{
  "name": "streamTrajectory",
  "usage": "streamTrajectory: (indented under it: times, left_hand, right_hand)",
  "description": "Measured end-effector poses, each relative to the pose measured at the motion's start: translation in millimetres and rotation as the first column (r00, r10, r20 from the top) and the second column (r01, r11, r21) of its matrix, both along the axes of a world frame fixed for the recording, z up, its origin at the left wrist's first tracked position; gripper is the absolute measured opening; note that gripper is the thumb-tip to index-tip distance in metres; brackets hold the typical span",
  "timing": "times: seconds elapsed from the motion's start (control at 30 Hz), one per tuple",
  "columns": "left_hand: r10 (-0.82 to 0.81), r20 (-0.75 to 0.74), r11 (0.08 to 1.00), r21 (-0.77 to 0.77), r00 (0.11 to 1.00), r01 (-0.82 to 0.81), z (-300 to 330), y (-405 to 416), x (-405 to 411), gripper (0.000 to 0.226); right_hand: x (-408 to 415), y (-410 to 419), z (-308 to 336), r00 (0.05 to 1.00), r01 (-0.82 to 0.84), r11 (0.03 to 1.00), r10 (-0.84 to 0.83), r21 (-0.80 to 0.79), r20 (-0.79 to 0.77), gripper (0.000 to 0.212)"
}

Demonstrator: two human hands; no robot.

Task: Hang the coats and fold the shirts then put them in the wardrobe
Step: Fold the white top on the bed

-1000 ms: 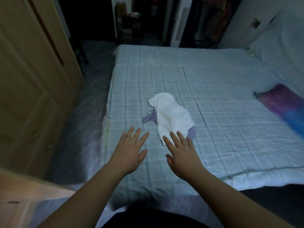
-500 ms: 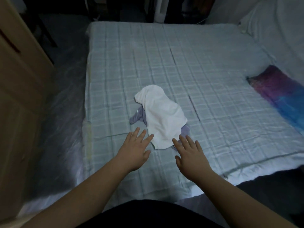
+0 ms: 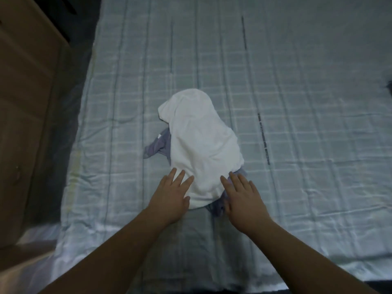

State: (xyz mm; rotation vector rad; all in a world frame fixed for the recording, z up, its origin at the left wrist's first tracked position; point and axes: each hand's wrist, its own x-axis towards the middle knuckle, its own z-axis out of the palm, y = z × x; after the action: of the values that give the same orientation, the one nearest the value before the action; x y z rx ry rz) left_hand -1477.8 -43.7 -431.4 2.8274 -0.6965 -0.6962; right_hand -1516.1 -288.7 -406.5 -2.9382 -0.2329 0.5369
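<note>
Near the front edge of the bed [image 3: 297,145], toward its left side, a small heap of clothes lies on the checked sheet: a white shirt [image 3: 201,141] draped over a purple garment [image 3: 158,145] that pokes out at the left and again at the near end. Both hands are flat, fingers straight and spread, gripping nothing. The left hand [image 3: 170,196] lies at the shirt's near left edge, its fingertips just on the cloth; the right hand [image 3: 244,198] rests at the near right, over the purple cloth showing there. Placed either side like this, they seem ready to gather or lift the heap for folding. A wooden wardrobe door [image 3: 25,102] stands just beside the bed's left edge, handy for putting things away.
</note>
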Motion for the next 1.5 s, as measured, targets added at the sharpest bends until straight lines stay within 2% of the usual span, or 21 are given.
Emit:
streamTrajectory:
  times: [0.13, 0.23, 0.3, 0.4, 0.47, 0.53, 0.6, 0.7, 0.77, 0.83, 0.9, 0.97, 1.03, 1.13, 1.2, 1.27, 1.33, 1.43, 1.5]
  left_hand:
    - [0.085, -0.101, 0.996, 0.030, 0.991, -0.082, -83.6, -27.8, -11.1, 0.080]
    - [0.117, -0.080, 0.993, 0.026, 0.990, -0.115, -119.3, -38.3, -23.7, 0.102]
    - [0.146, -0.030, 0.989, 0.039, 0.989, -0.145, -121.4, -43.4, -27.3, 0.094]
    - [0.197, 0.005, 0.980, 0.012, 0.980, -0.197, -114.0, -46.5, -25.4, 0.075]
    - [0.298, -0.033, 0.947, -0.114, 0.954, -0.300, -107.3, -44.1, -27.1, 0.070]
    - [0.410, -0.056, 0.871, -0.274, 0.910, -0.409, -93.0, -40.4, -26.9, 0.061]
    - [0.471, -0.024, 0.810, -0.384, 0.882, -0.444, -69.8, -38.3, -23.3, 0.049]
    - [0.516, 0.042, 0.753, -0.497, 0.855, -0.430, -17.0, -37.2, -20.9, 0.041]
    - [0.543, 0.031, 0.709, -0.553, 0.839, -0.439, 23.3, -37.4, -25.4, 0.038]
    - [0.515, -0.004, 0.692, -0.588, 0.857, -0.419, 59.3, -38.9, -40.3, 0.029]
    - [0.467, -0.044, 0.687, -0.611, 0.883, -0.394, 90.2, -41.1, -63.4, 0.018]
    - [0.467, -0.089, 0.657, -0.631, 0.880, -0.412, 121.0, -40.4, -88.7, 0.019]
    - [0.497, -0.094, 0.627, -0.649, 0.863, -0.432, 151.1, -34.4, -112.8, 0.026]
    - [0.502, -0.074, 0.651, -0.624, 0.862, -0.433, 191.4, -22.6, -139.4, 0.025]
    - [0.495, -0.048, 0.685, -0.592, 0.867, -0.424, 212.9, -17.6, -149.6, 0.012]
    - [0.485, 0.026, 0.736, -0.552, 0.874, -0.392, 233.6, -16.5, -155.8, 0.003]
    - [0.452, 0.072, 0.777, -0.522, 0.889, -0.352, 254.5, -19.4, -161.1, 0.012]
    - [0.366, 0.044, 0.842, -0.441, 0.930, -0.311, 281.0, -31.5, -170.2, 0.031]
    - [0.314, 0.100, 0.899, -0.351, 0.944, -0.262, 290.4, -41.0, -171.6, 0.038]
  right_hand:
    - [35.5, -15.6, -79.9, 0.990, -0.132, 0.989, 0.135, 0.066, -0.038, 0.072]
    - [48.2, -18.5, -122.5, 0.978, -0.204, 0.971, 0.208, 0.127, -0.019, 0.081]
    - [46.6, -19.0, -138.5, 0.979, -0.199, 0.964, 0.204, 0.176, -0.010, 0.085]
    - [43.5, -17.8, -142.9, 0.991, -0.128, 0.959, 0.116, 0.251, 0.062, 0.062]
    - [44.4, -16.5, -138.2, 0.994, -0.096, 0.953, 0.076, 0.286, 0.079, 0.044]
    - [47.7, -15.1, -129.6, 0.995, -0.087, 0.953, 0.070, 0.291, 0.068, 0.035]
    - [48.1, -11.7, -114.5, 0.996, -0.061, 0.945, 0.039, 0.322, 0.076, 0.036]
    - [30.6, -2.0, -81.5, 0.991, -0.073, 0.921, 0.023, 0.383, 0.136, 0.057]
    - [14.4, 4.9, -55.7, 0.988, -0.085, 0.924, 0.029, 0.373, 0.153, 0.060]
    - [1.3, 11.4, -27.6, 0.992, -0.057, 0.925, 0.008, 0.375, 0.129, 0.053]
    - [-12.0, 17.0, 3.6, 0.992, -0.024, 0.921, -0.027, 0.390, 0.125, 0.036]
    - [-29.7, 20.8, 43.5, 0.995, 0.055, 0.898, -0.087, 0.437, 0.053, 0.029]
    - [-52.6, 21.6, 82.7, 0.982, 0.164, 0.835, -0.187, 0.525, -0.009, 0.022]
    - [-85.5, 14.9, 133.5, 0.969, 0.194, 0.793, -0.248, 0.578, 0.016, 0.024]
    - [-104.9, 8.6, 165.7, 0.958, 0.213, 0.719, -0.285, 0.661, 0.003, 0.025]
    - [-120.2, 0.8, 193.8, 0.949, 0.169, 0.678, -0.308, 0.716, 0.068, 0.032]
    - [-126.8, -10.9, 217.6, 0.930, 0.145, 0.675, -0.342, 0.723, 0.132, 0.040]
    - [-126.8, -29.5, 252.5, 0.884, 0.190, 0.652, -0.440, 0.734, 0.161, 0.035]
    - [-125.0, -39.2, 272.7, 0.878, 0.187, 0.680, -0.440, 0.709, 0.190, 0.031]
